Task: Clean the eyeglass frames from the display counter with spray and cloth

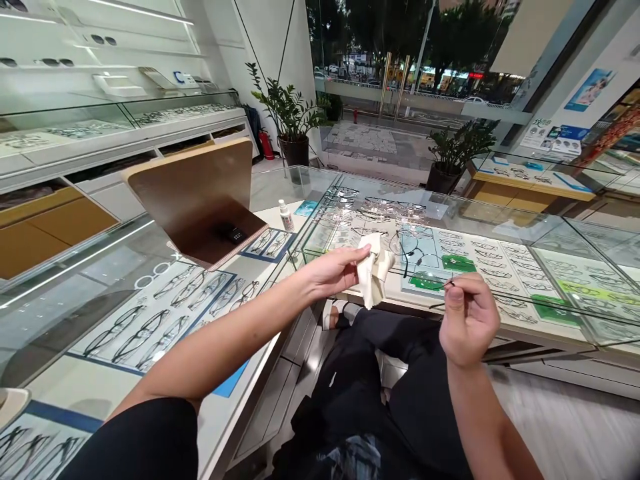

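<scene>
My left hand point(336, 272) is closed around a crumpled cream cloth point(373, 277), which hangs down from the fingers above the edge of the glass display case. To its right, my right hand point(469, 319) pinches a thin, dark part of a pair of eyeglasses point(447, 285) between thumb and fingertips. The rest of the thin frame is hard to separate from the eyeglasses under the glass behind it. A gap lies between the two hands, and the cloth does not touch my right hand.
The glass display case point(505, 210) holds rows of eyeglasses. On the left counter are a tilted brown mirror-like stand point(200, 193), a small white spray bottle point(285, 216) and trays of eyeglasses point(145, 320). Potted plants point(294, 143) stand by the window. My legs are below the counter edge.
</scene>
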Demonstrator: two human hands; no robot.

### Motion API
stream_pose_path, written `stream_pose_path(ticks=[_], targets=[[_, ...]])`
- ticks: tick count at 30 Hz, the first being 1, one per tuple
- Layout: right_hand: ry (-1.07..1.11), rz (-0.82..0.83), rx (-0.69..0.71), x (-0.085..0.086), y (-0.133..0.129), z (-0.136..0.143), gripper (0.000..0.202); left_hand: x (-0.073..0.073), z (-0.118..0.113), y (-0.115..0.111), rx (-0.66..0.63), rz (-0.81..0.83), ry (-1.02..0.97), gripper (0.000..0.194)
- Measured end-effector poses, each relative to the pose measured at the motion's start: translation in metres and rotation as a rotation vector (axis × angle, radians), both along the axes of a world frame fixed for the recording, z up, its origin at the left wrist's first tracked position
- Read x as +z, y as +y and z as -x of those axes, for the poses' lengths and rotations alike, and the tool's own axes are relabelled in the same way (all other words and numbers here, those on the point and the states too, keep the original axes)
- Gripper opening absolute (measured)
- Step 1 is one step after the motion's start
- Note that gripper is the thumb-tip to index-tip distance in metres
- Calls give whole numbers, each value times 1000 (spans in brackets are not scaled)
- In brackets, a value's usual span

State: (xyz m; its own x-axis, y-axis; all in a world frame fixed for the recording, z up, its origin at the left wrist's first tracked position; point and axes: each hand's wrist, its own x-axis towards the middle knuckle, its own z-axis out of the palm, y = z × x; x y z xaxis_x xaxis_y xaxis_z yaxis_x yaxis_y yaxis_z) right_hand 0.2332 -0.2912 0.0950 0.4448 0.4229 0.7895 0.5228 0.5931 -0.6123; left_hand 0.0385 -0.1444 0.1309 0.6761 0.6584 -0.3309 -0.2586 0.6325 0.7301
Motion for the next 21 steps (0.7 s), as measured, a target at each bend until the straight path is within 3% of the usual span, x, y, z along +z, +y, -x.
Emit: stream_pose_path(ticks=[9,21], targets=[[-229,28,103,-9,3,14,14,-6,-2,-8,-111,-10,-41,23],[-281,145,244,-13,-3,14,13,-14,-5,-7,-98,-58,-39,21]])
